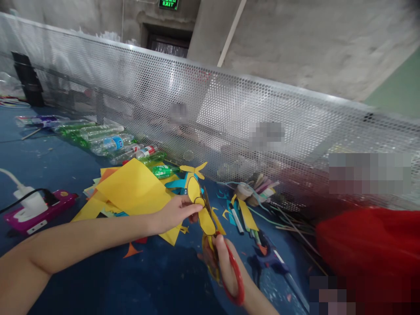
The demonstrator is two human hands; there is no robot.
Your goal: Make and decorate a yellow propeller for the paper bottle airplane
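My left hand (180, 212) pinches a yellow paper cutout (207, 222) near its middle, thumb on top. Two rounded lobes and a small central circle, edged with a dark line, make it look like a propeller. In my right hand (225, 258) are scissors (239, 282) with red handles, the fingers through the loops. Their blades point up along the cutout's right side, partly hidden behind the paper. Yellow paper also shows around the right fingers. Just beyond the cutout sits another yellow propeller shape (194, 169), with blue paper strips (175, 184) beside it.
Yellow sheets (131, 188) are stacked at left, near several plastic bottles (113, 143). A purple power strip (41, 212) lies far left. On the right are a marker (236, 218), a blue glue gun (269, 258) and a person's red sleeve (367, 245). A perforated metal divider (147, 74) runs behind.
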